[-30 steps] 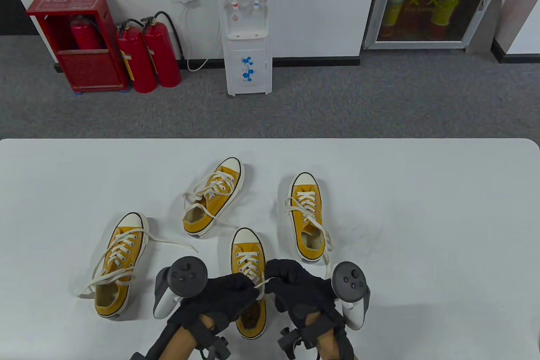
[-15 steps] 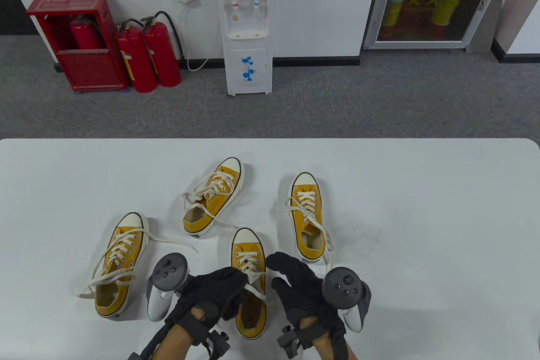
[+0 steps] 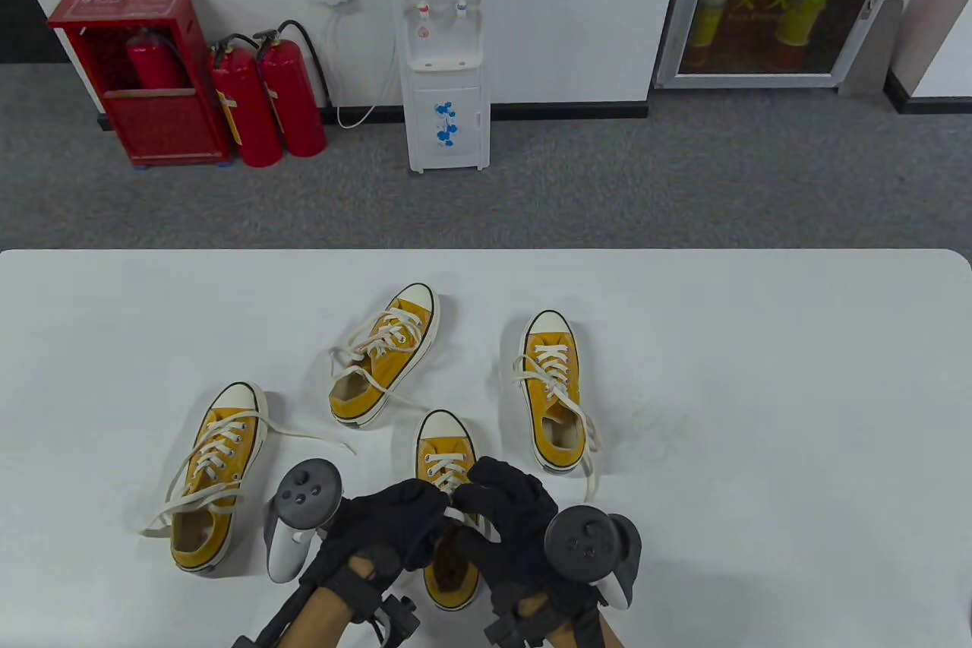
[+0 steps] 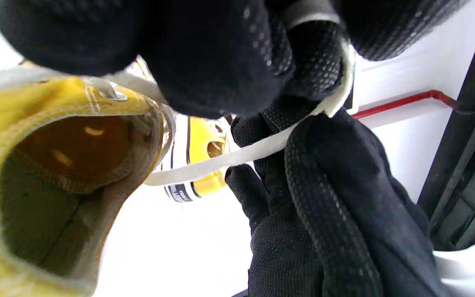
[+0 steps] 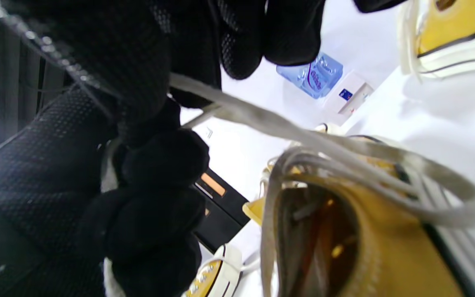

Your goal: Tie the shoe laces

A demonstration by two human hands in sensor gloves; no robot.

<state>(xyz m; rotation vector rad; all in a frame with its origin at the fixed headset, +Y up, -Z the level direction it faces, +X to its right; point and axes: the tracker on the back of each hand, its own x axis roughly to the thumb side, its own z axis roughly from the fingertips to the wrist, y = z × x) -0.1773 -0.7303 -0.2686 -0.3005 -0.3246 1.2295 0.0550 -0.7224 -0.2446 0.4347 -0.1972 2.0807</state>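
Now your left hand [image 3: 395, 523] and right hand [image 3: 509, 507] both pinch white laces [image 4: 237, 154] above the nearest yellow sneaker [image 3: 446, 450] at the table's [image 3: 759, 374] near edge, mid-knot. Next, likely cross and pull snug.

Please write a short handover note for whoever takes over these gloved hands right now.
Left hand: fingers pinch the near shoe's lace.
Right hand: fingers curled round the same shoe's lace, touching the left hand.
Near shoe: upright at the table's front, no bow visible yet.
Other three yellow shoes: laces loose on the table.
Left to do: all four bows.
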